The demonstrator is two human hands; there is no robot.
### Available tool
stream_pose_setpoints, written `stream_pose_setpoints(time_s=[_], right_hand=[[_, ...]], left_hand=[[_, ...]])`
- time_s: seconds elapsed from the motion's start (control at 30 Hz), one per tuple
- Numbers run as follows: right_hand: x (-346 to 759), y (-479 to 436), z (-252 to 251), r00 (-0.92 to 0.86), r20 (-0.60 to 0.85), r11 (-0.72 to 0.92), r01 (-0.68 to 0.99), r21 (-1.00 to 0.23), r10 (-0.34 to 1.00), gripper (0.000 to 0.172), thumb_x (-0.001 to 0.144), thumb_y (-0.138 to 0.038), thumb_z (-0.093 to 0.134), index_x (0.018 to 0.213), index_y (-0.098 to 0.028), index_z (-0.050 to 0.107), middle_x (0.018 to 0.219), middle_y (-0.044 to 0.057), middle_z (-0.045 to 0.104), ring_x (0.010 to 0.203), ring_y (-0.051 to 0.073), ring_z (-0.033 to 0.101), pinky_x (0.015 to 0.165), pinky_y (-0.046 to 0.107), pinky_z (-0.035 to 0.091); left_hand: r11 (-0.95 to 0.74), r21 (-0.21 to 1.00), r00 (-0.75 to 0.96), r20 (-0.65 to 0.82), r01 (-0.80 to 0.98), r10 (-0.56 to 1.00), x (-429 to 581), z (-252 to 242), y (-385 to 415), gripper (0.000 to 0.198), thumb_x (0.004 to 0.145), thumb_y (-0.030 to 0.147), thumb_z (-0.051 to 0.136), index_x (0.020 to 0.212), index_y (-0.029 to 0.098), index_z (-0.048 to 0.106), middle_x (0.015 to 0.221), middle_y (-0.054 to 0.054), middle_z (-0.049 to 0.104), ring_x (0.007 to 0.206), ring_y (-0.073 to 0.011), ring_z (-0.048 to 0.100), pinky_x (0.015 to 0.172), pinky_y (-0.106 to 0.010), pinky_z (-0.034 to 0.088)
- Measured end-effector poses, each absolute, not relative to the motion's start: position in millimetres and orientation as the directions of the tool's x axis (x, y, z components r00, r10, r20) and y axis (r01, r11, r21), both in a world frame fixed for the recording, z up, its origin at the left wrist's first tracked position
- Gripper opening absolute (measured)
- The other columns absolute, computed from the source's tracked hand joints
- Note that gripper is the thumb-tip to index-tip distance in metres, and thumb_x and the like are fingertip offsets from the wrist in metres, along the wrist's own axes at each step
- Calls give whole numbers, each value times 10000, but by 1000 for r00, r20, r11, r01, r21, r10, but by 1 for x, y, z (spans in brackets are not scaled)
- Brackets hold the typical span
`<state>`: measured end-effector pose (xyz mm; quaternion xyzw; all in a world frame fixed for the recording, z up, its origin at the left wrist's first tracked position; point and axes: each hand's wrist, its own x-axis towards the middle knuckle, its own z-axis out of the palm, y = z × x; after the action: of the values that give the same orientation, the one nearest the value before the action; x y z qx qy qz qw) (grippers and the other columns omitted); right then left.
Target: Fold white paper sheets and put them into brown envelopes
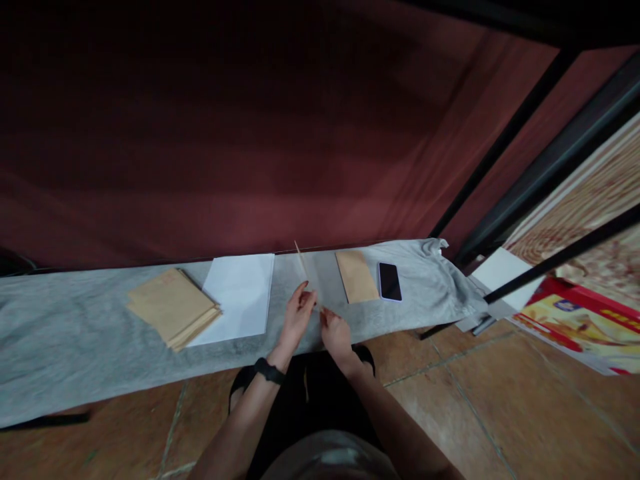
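My left hand [299, 313], a dark band on its wrist, is closed with bent fingers around a thin tan paper piece [301, 260]. That piece stands nearly edge-on to me and looks like a brown envelope; most of its face is not visible. Close beside it, my right hand [336, 330] pinches the near end, its fingertips partly hidden. A single brown envelope [357, 277] lies flat to the right of my hands. Left of them rest white paper sheets [243, 293], with a stack of brown envelopes [173, 303] overlapping their left side.
A phone [390, 281] with a dark screen lies right of the single envelope. Grey cloth [85, 333] covers the long narrow bench. Behind it hangs a dark red curtain [250, 167]. Black metal bars [505, 147] and a red and yellow box [580, 320] are at the right.
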<state>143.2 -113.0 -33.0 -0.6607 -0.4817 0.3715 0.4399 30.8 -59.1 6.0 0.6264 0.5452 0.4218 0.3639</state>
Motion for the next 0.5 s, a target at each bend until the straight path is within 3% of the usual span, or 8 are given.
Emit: stream_pose_setpoints(time_s=[0.1, 0.17, 0.27, 0.37, 0.5], right_hand=[[140, -105, -32, 226, -182, -198, 46, -979, 957, 373, 968, -504, 477, 907, -201, 686, 838, 87, 754, 819, 245, 739, 816, 402, 587], [134, -110, -36, 177, -243, -228, -99, -969, 954, 403, 944, -559, 485, 867, -201, 653, 763, 53, 732, 727, 209, 725, 745, 363, 599], [126, -129, -43, 97, -330, -293, -275, -916, 939, 374, 874, -578, 573, 805, -213, 618, 696, 36, 707, 683, 199, 711, 719, 357, 603], [121, -142, -50, 25, -401, -360, -388, -848, 916, 353, 781, -559, 676, 782, -214, 602, 684, 28, 697, 688, 200, 714, 730, 368, 605], [121, -140, -57, -18, -464, -418, -468, -779, 886, 394, 627, -501, 808, 756, -211, 575, 666, -8, 673, 668, 178, 706, 733, 349, 606]], left_hand=[[-262, 856, 119, 233, 446, 965, 33, 12, -63, 472, 1045, 390, 322, 1389, 177, 565, 1390, -115, 635, 1272, -216, 613, 1069, -386, 511], [-333, 742, 209, 259, 582, 943, 31, 2, -65, 499, 1053, 370, 277, 1427, 153, 527, 1477, -125, 565, 1386, -209, 512, 1152, -405, 433], [-400, 509, 382, 145, 762, 912, 24, -27, -68, 519, 1053, 346, 244, 1444, 131, 508, 1496, -145, 543, 1436, -219, 451, 1181, -446, 383], [-423, 395, 417, 106, 815, 903, 18, -52, -70, 490, 1035, 381, 325, 1450, 200, 513, 1545, -108, 495, 1482, -255, 377, 1206, -527, 305], [-438, 262, 418, 130, 860, 899, 11, -59, -54, 517, 1026, 356, 327, 1516, 238, 441, 1606, -101, 406, 1528, -263, 278, 1224, -545, 233]])
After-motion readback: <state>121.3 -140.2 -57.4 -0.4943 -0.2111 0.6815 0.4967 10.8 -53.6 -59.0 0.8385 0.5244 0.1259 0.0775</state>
